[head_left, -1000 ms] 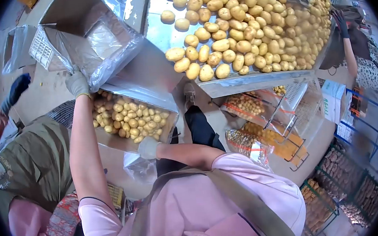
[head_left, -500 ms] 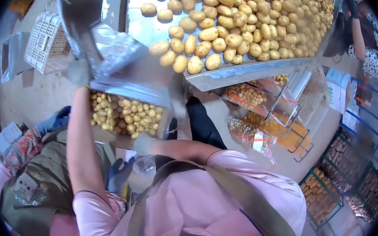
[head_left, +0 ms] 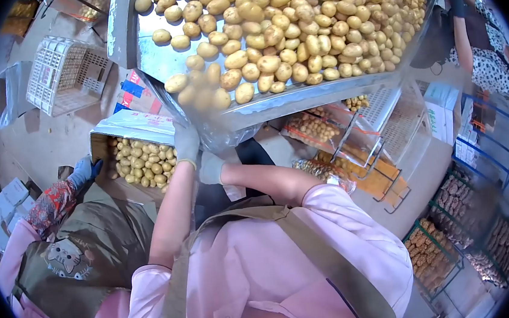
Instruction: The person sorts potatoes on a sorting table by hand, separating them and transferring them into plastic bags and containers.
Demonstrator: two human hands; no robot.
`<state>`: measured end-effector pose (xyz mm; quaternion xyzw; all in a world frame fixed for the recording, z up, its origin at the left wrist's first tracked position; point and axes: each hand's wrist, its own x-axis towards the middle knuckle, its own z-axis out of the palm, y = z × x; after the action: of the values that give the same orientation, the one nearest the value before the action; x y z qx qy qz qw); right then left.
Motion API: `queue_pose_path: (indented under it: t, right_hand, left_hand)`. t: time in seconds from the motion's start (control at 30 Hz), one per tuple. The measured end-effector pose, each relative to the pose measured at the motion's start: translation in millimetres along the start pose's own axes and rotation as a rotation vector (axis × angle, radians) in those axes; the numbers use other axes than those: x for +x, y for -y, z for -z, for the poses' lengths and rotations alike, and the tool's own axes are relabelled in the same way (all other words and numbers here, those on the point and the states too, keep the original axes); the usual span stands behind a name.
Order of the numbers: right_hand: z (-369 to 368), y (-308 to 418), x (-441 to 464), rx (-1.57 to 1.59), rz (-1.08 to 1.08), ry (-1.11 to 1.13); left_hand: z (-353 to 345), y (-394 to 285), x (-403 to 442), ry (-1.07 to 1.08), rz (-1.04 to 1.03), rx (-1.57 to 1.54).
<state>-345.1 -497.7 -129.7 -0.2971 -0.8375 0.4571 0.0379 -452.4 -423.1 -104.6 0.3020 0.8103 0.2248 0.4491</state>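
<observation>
My left hand [head_left: 186, 143], in a pale glove, is closed at the edge of a clear plastic bag [head_left: 237, 136] below the metal tray's front edge. Just right of it my right hand [head_left: 211, 167], also gloved, is closed low against the same spot; its fingertips are hidden. Above the hands, blurred potatoes [head_left: 203, 97] spill over the corner of the metal tray [head_left: 274, 104], which holds a heap of potatoes [head_left: 322, 32]. Left of my left hand stands an open carton [head_left: 133, 122] part-filled with potatoes [head_left: 141, 163].
A co-worker's gloved hand [head_left: 83, 172] touches the carton's left side. Behind stands a white plastic crate [head_left: 65, 75]. Bagged potatoes [head_left: 312, 126] and a wire rack [head_left: 383, 175] lie right of my legs. Another person [head_left: 481, 48] stands far right, near stacked sacks [head_left: 434, 246].
My left hand has swung right and down from the upper left, bringing the plastic beneath the tray. My right hand has left the carton's corner. Potatoes now blur at the tray's corner.
</observation>
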Motion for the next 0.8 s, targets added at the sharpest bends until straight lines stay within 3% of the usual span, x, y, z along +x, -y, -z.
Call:
queue_pose_path:
  t: [0.17, 0.2, 0.33, 0.37, 0.4, 0.43, 0.5, 0.57, 0.6, 0.67, 0.7, 0.73, 0.8]
  right_hand:
    - [14.4, 12.5, -0.8, -0.138, -0.091, 0.053]
    - [19.3, 13.5, -0.8, -0.129, -0.095, 0.063]
    - [56.8, 11.7, -15.7, 0.126, -0.143, 0.127]
    - [67.1, 13.5, -18.8, 0.259, -0.173, 0.148]
    - [76.2, 17.3, -19.3, 0.385, -0.208, 0.176]
    - [80.9, 15.5, -20.0, 0.424, -0.195, 0.152]
    - [59.1, 6.7, -20.0, 0.414, -0.064, -0.018]
    - [35.3, -6.2, -16.4, -0.075, 0.016, 0.36]
    - [31.4, -11.0, -14.5, -0.328, 0.055, 0.534]
    - [65.1, 2.8, -16.9, -0.324, 0.177, 0.472]
    - [79.5, 9.0, -18.7, -0.326, 0.237, 0.44]
    - [67.9, -0.2, -25.0, -0.342, 0.329, 0.293]
    - [100.4, 14.2, -22.9, -0.158, 0.344, 0.41]
  left_hand:
    - [3.2, -6.2, -29.1, 0.064, 0.269, -0.172]
    - [-9.0, 27.5, -19.7, -0.046, 0.202, -0.142]
    - [-13.3, -2.3, -48.3, -0.104, 0.209, -0.453]
    - [-19.8, -0.1, -47.8, -0.208, 0.129, 0.062]
    - [-28.4, 23.9, -35.1, -0.187, 0.082, 0.124]
    - [-29.4, 19.5, -33.0, -0.203, 0.181, 0.068]
    - [-18.9, 9.0, -36.6, -0.209, 0.285, -0.036]
    - [2.0, 2.1, -47.4, -0.163, 0.283, -0.126]
    - [15.0, 6.6, -52.8, -0.311, 0.2, -0.14]
    - [40.9, 16.0, -63.0, -0.597, 0.022, -0.127]
    - [45.6, 50.4, -49.6, -0.822, -0.187, 0.172]
    - [45.4, 54.3, -36.7, -0.699, -0.003, -0.071]
    - [44.9, 67.1, 2.6, -0.459, 0.244, -0.367]
